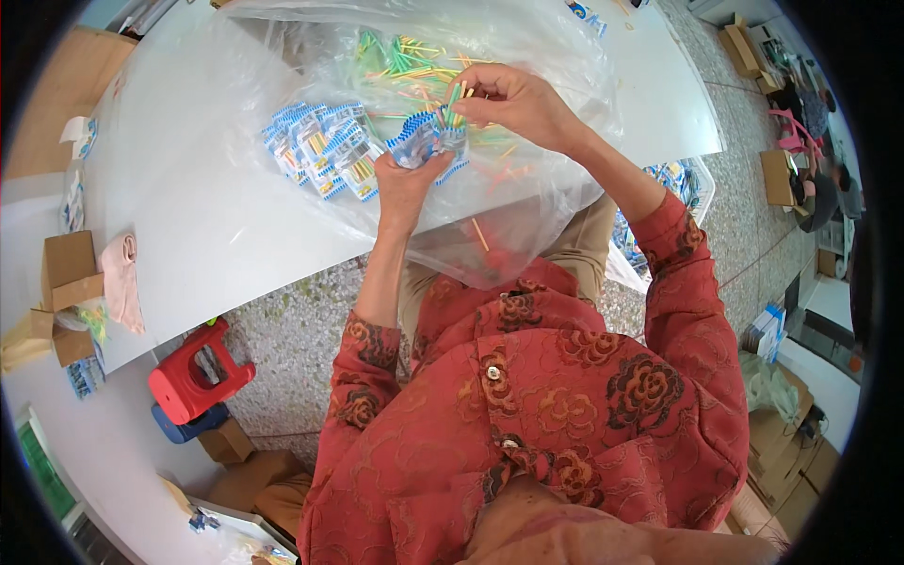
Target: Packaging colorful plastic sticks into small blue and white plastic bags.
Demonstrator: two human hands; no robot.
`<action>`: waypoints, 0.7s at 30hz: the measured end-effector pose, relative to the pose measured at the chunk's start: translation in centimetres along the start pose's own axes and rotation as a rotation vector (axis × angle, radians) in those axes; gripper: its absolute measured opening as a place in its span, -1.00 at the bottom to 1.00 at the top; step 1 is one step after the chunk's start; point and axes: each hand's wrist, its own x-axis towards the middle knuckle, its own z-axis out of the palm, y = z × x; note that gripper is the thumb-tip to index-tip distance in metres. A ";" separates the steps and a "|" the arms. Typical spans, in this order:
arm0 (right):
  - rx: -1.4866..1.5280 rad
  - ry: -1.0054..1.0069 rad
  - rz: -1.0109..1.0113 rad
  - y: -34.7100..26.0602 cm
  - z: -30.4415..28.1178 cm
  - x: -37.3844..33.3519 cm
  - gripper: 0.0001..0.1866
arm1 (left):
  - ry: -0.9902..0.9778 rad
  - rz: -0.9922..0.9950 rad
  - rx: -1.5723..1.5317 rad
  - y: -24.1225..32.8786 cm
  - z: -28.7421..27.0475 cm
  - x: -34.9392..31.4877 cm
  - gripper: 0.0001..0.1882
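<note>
My left hand (405,188) is closed on a small blue-and-white plastic packet (414,139) above the table. Beside the packet's upper edge, my right hand (513,102) pinches a few short, thin sticks (456,98), green and yellow. The sticks' lower ends meet the packet; whether they are inside it, I cannot tell. Left of my left hand, several similar packets (325,146) lie overlapping, with coloured sticks showing through them. Beyond my hands, a loose pile of green, yellow and orange sticks (405,58) rests on a large clear plastic sheet (527,38).
The clear plastic hangs over the near edge of the white table (188,217), with one stick (480,234) on it. A white basket (699,188) of blue packets stands at the right. A red stool (198,372), cardboard boxes (72,268) and a pink cloth (122,282) are at the left.
</note>
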 end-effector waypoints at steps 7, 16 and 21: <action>-0.343 -0.024 -0.304 -0.1 0.1 0.1 -0.80 | -0.025 -0.009 -0.042 0.8 -0.2 -0.2 -0.68; 0.036 0.013 -0.072 2.9 -0.5 -0.5 -0.82 | -0.035 -0.011 -0.130 1.0 -0.3 0.0 -0.64; 0.057 0.007 -0.029 3.6 0.2 -0.4 -0.84 | -0.058 -0.005 -0.146 0.1 -0.5 -0.1 -0.66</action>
